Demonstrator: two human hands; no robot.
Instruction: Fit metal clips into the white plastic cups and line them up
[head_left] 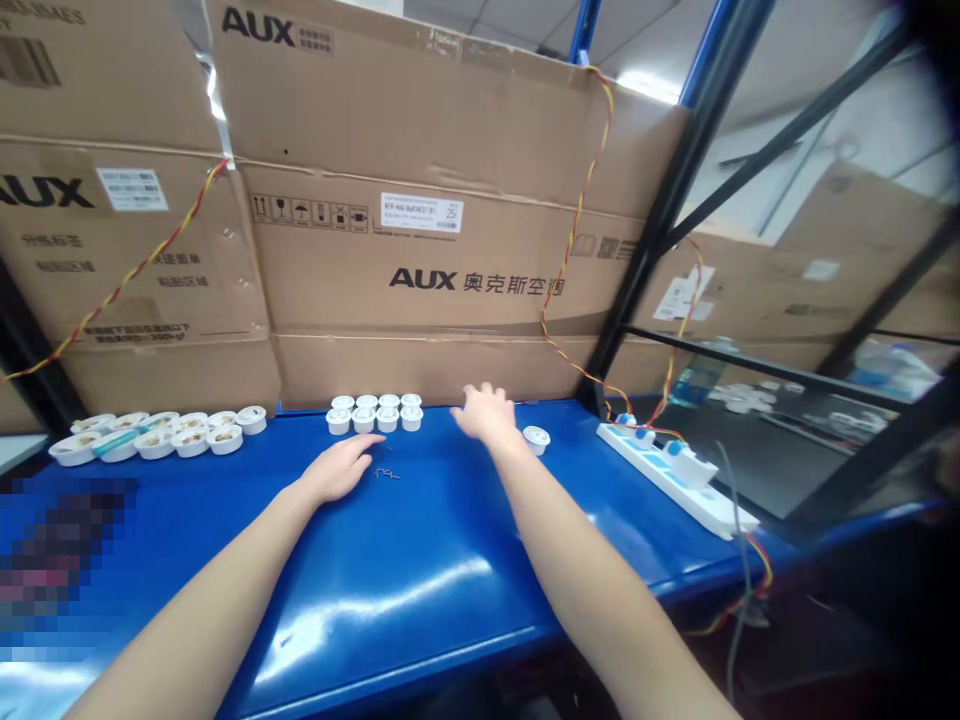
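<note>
Looking at loose dark screws [387, 474], or bits much like them; too small to confirm. Lying on the blue table [450, 560], closer to back edge than front, just right of the left hand [339, 471]. Off to the left of the right hand [487, 412] and a bit toward the front edge, hence clearly nearer to the left. Scattered in a short left-to-right string; no single long axis. With hands well apart: left thumb parted from fingers, right fingers spread toward the back edge, nothing visible in either; can't tell under the palms.

Thin metal, by the look. Under that, smooth glossy blue surface, streaked with glare. Along the back edge, eight white tubs [388, 415], round, plastic-looking, two rows of four. Just right of the right wrist, a single tub [536, 437]. Toward the back-left corner, filled tubs [190, 440], tan-brown inside. Behind everything, matte creased cardboard [420, 330].
</note>
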